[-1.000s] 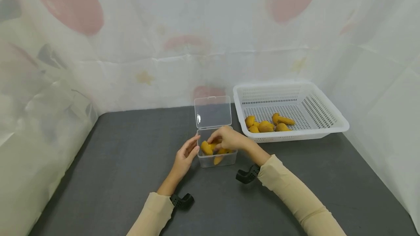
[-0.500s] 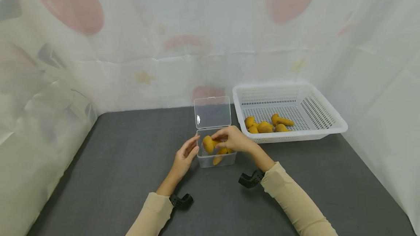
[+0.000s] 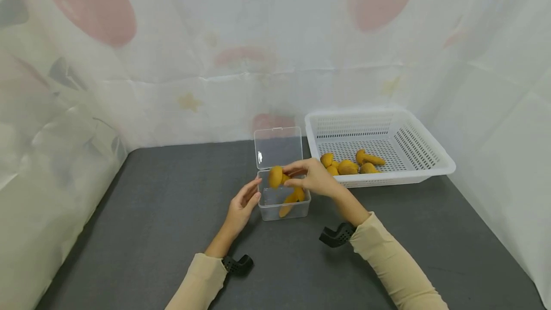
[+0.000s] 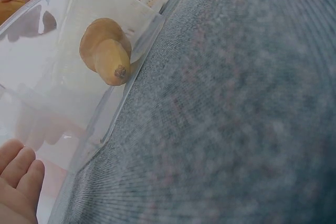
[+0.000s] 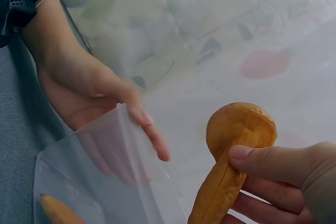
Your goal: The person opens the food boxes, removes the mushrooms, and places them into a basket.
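My right hand [image 3: 316,176] pinches a yellow-brown mushroom [image 3: 276,177] by its stem, thumb on one side and fingers on the other, just above the open clear plastic box [image 3: 269,212]. The right wrist view shows this mushroom [image 5: 223,177] with its round cap up. Inside the box lies another mushroom [image 3: 287,205]; through the wall, the left wrist view shows its cap and stem end [image 4: 107,53]. With fingers extended, my left hand [image 3: 240,208] rests against the box's left side. In the right wrist view, part of the left hand [image 5: 89,90] shows through the clear plastic.
The box's hinged lid [image 3: 279,148] stands raised at the back. To the right, a white perforated basket [image 3: 387,176] holds several mushrooms [image 3: 347,167] near its front left. Dark cloth [image 3: 172,214] covers the table, with patterned curtains [image 3: 241,94] behind and at both sides.
The right hand has lifted the mushroom up out of the box and drawn slightly right. The left hand has stayed at the box's left side.
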### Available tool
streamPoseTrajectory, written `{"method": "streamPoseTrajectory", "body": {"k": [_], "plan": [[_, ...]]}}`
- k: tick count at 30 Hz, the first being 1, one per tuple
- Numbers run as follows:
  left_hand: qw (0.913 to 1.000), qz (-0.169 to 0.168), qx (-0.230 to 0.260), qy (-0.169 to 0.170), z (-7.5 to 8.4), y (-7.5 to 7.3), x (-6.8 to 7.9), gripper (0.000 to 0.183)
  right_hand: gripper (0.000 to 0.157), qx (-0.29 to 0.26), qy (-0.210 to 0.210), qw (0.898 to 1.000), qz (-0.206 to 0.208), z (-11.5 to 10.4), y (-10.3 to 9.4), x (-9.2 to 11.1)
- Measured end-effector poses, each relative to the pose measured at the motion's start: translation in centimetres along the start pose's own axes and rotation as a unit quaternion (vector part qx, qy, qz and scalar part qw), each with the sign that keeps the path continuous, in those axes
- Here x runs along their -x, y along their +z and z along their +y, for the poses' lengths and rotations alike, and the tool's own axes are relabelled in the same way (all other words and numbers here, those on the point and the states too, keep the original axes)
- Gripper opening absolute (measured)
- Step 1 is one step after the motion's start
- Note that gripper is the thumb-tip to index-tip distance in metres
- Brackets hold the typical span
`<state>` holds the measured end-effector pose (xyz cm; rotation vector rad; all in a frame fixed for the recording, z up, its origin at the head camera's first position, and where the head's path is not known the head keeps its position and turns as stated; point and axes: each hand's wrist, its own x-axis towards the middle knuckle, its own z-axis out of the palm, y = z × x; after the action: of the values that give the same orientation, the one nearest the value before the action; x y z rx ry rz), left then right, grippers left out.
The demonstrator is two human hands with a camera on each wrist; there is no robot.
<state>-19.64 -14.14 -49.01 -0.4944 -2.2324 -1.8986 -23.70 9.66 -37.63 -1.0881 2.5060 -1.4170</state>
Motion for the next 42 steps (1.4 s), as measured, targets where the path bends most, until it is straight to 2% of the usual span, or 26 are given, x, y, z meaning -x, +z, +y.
{"method": "streamPoseTrajectory", "body": {"k": [6, 12, 20, 35, 42], "plan": [[0.9998, -0.003, 0.011, 0.015, 0.1, 0.0, 0.0, 0.04, 0.035, -0.031, -0.001, 0.999, 0.03, 0.1, -0.8, 0.2], [0.9996, -0.004, 0.019, 0.021, 0.1, 0.0, 0.0, 0.041, 0.036, -0.057, 0.042, 0.996, 0.051, 0.2, -2.1, 0.7], [0.9994, -0.004, 0.017, 0.028, 0.0, 0.1, 0.0, 0.04, 0.036, -0.104, 0.075, 0.987, 0.097, 0.7, -3.7, 1.2], [0.9999, -0.005, 0.004, 0.014, 0.1, 0.0, -0.1, 0.04, 0.045, -0.113, 0.14, 0.968, 0.173, 2.9, -7.0, 2.4], [0.9999, -0.004, 0.005, 0.009, 0.1, 0.0, 0.0, 0.04, 0.043, -0.106, 0.139, 0.964, 0.198, 4.0, -7.5, 2.8]]}}
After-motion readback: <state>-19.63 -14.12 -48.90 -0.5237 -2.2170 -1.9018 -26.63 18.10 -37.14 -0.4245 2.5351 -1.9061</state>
